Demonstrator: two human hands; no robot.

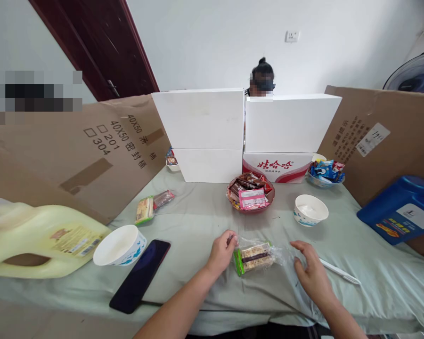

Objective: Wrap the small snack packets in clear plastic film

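A clear plastic bag point(277, 256) lies on the cloth in front of me, with a packaged wafer-like snack point(257, 258) with green ends in it. My left hand point(222, 252) pinches the bag's upper left edge between thumb and fingers. Past the bag's right end, my right hand point(311, 272) has its fingers apart and holds nothing; whether it touches the film, I cannot tell. Just right of that hand is a white plastic utensil point(340, 272), partly hidden by it. Beyond the bag, a reddish bowl point(249, 210) holds several wrapped snacks.
A phone point(140, 277), a white paper bowl point(120, 246) and a yellowish jug point(74, 221) are at left. Two snack packets point(153, 205) lie farther back. Another paper bowl point(311, 212) and a blue bottle point(399, 212) are at right. White boxes point(212, 122) screen a person behind.
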